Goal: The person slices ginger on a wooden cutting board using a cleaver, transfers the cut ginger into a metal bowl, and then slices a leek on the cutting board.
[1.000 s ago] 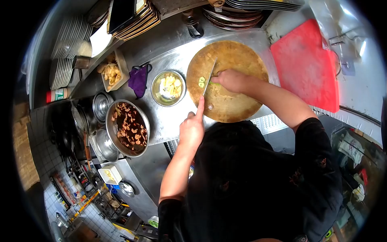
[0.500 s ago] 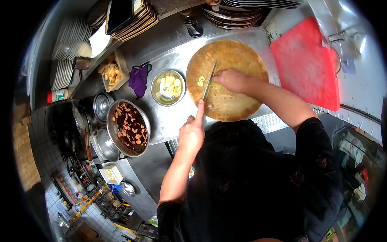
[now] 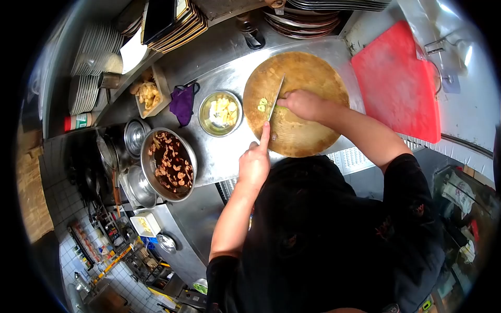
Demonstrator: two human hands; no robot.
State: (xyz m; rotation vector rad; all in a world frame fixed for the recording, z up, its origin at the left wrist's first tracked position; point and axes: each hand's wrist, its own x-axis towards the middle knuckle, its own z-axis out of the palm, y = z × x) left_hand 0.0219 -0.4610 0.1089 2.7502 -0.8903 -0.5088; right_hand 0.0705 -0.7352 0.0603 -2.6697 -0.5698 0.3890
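My left hand (image 3: pixel 254 163) is closed round the handle end of a knife (image 3: pixel 276 99), its index finger stretched along toward the blade. The blade lies across the left part of a round wooden chopping board (image 3: pixel 308 138). On the board, my right hand (image 3: pixel 304 105) is closed, its fingertips beside the blade on a small green vegetable, which is mostly hidden. Pale green slices (image 3: pixel 262 105) lie just left of the blade. A metal bowl (image 3: pixel 220 113) with pale yellow pieces stands left of the board.
A red board (image 3: pixel 396 86) leans at the right. Further left are a purple cloth item (image 3: pixel 182 106), a container of ginger-like pieces (image 3: pixel 150 95) and a large bowl of brown pieces in dark liquid (image 3: pixel 171 166). Stacked plates (image 3: pixel 302 23) stand at the back.
My left hand and the knife have shifted slightly right and up in the view. My right hand has stayed nearly in place, and the slices remain left of the blade.
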